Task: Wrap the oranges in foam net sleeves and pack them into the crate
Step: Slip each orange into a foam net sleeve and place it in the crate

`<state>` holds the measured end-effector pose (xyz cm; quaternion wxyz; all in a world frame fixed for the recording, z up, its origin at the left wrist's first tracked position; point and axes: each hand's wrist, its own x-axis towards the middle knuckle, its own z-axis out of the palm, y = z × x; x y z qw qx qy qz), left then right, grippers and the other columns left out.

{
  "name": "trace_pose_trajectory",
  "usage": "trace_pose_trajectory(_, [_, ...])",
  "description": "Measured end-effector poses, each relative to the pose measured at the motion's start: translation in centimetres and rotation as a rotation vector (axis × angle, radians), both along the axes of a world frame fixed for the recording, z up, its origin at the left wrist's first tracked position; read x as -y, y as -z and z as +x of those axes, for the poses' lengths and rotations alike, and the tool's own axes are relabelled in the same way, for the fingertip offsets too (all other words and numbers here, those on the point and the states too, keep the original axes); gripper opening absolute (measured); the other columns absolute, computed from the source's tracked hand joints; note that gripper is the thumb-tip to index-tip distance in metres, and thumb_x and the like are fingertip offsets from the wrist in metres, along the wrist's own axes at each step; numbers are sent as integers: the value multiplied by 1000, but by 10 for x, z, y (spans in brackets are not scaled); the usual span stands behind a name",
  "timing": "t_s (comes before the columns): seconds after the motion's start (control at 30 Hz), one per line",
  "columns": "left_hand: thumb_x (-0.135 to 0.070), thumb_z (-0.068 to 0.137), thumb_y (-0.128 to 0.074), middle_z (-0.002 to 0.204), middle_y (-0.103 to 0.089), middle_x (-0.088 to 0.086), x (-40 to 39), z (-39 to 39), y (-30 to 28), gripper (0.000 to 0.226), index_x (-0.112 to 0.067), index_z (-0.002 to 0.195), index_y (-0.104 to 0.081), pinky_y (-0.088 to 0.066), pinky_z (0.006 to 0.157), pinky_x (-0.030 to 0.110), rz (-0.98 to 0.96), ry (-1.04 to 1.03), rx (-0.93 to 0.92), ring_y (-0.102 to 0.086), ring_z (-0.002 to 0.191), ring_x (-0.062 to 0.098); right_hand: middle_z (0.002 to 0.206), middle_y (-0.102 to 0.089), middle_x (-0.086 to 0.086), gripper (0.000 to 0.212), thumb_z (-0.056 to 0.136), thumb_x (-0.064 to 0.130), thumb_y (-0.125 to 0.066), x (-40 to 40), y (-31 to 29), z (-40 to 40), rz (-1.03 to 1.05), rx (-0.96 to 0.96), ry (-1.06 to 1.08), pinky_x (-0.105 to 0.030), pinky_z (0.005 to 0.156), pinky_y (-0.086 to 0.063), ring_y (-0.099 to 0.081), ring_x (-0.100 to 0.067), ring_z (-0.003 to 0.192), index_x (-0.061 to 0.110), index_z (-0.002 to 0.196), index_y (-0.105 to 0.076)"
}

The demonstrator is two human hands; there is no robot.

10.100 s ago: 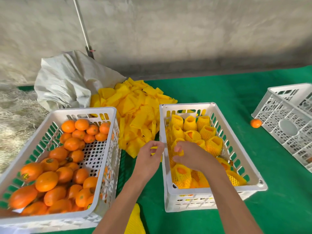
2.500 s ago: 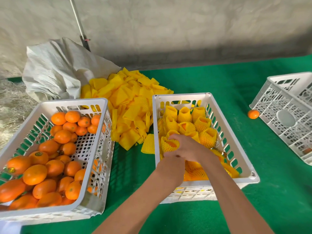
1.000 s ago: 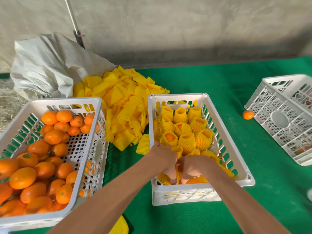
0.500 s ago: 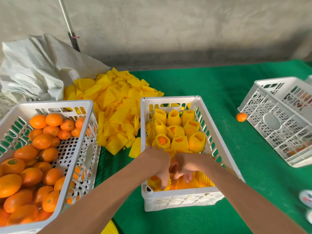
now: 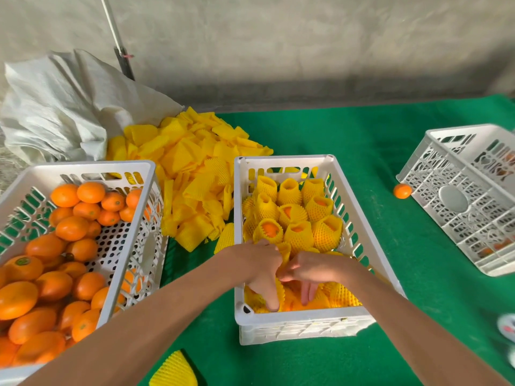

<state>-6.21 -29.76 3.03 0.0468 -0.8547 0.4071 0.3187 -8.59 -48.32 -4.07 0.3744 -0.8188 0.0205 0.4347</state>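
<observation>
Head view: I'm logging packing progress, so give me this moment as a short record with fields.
packing crate: white, centre, on the green cloth
wrapped oranges: rows fill the far part of that crate
left hand: inside the crate's near end, fingers down among the wrapped fruit
right hand: beside it, fingers also down in the crate
grip: cannot tell for either hand
supply crate: left, holds bare oranges
foam net sleeves: loose pile between the crates
stray orange: on the cloth beside the right-hand crate
</observation>
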Motion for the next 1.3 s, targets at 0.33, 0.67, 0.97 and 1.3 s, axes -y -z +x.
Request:
trace_pose_trajectory(0.33, [-60,58,-77,134,-48,4,-3,16,-2,75,-6,109,-72,-55,95,49,26,-26,-72,-45,129,25,82,-74,-9,43,90,20,-66,-10,9,-6,-248,207,-323,-25,60,-47,-66,-12,55,42,124,-54])
trace_pose_trajectory(0.67, [-71,65,-73,160,-34,-4,-3,20,16,61,-20,98,-66,-31,111,44,-213,-119,-15,-21,150,15,61,-70,-14,21,104,14,-50,13,-5,9,-2,176,44,-29,60,-59,-71,-22,57,20,116,-65])
trace_pose_trajectory(0.97, [-82,79,-60,142,-49,6,23,-8,40,78,-11,109,-66,-19,117,65,-181,-125,104,-28,144,31,54,-66,-17,40,108,32,-46,11,0,10,-23,209,166,-30,50,-57,-68,-26,49,1,94,-67])
trace_pose_trajectory(1.3, [-86,74,-60,142,-47,10,14,-14,45,100,-11,140,-54,4,124,62,-182,-9,237,-28,143,30,52,-65,-16,51,107,41,-45,10,1,12,-50,296,152,-27,49,-54,-66,-24,46,10,72,-64])
